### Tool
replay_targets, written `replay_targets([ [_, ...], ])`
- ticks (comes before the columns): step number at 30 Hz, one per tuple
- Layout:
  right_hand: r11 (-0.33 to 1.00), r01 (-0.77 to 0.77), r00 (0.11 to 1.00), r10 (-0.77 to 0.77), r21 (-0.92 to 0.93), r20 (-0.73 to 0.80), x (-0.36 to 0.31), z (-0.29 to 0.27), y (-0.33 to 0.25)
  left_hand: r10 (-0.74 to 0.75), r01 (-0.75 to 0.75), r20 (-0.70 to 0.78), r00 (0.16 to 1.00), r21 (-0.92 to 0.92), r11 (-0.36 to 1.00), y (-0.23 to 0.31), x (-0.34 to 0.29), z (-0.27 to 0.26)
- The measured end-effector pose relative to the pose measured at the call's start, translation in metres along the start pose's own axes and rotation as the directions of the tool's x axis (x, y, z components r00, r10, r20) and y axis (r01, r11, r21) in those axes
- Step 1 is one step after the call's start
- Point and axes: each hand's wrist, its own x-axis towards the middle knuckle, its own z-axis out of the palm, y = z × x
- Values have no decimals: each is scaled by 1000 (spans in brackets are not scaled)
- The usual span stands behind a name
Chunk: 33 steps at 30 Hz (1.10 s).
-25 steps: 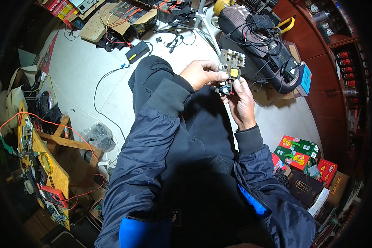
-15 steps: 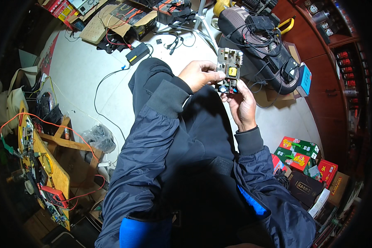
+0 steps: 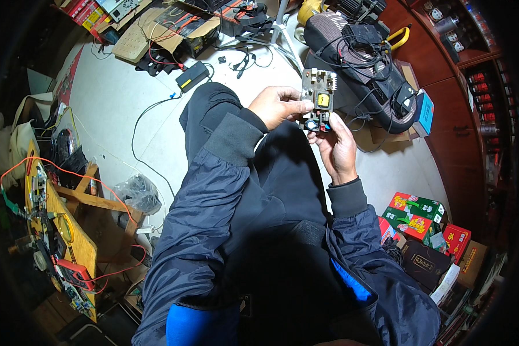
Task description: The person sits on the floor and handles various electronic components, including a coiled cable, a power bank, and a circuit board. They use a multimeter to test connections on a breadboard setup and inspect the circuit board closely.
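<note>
Above my knees I hold up a small circuit board (image 3: 318, 86) with a yellow transformer (image 3: 323, 100), a round capacitor and metal parts on its face. My left hand (image 3: 277, 107) pinches its left edge, thumb lying over the front. At the lower right corner, my right hand (image 3: 339, 149) grips the board between thumb and fingers. Some fingertips of both hands are hidden behind it. The board stands roughly upright, its component side facing me.
A black power adapter (image 3: 192, 76) lies on the pale floor. Beyond the board rests a balance scooter (image 3: 357, 69) with cables piled on it. At left stands a wooden bench (image 3: 86, 254) with a red multimeter (image 3: 75, 274). Colourful boxes (image 3: 415, 216) sit at right.
The board has shifted very slightly down and to the left in my hands. Both hands keep the same grip.
</note>
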Motion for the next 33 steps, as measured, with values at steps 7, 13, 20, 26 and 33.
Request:
replay_targets([
  [7, 986, 61, 989, -80, -156, -121, -1, 4, 2, -72, 77, 57, 996, -75, 994, -5, 5, -6],
  [13, 891, 146, 949, -248, -430, -193, 1, 12, 7, -112, 116, 32, 993, -219, 969, -3, 5, 2],
  [20, 752, 228, 922, -371, -618, -110, -3, 23, 5, -102, 97, -10, 995, -234, 967, 3, 0, 0],
  [26, 719, 241, 920, -384, -652, -84, -6, 25, 2, -62, 66, 23, 998, -251, 966, 1, 1, -4],
  [33, 713, 269, 908, -412, -647, -76, -8, 26, 1, -49, 70, 84, 995, -267, 961, -2, 4, -9],
])
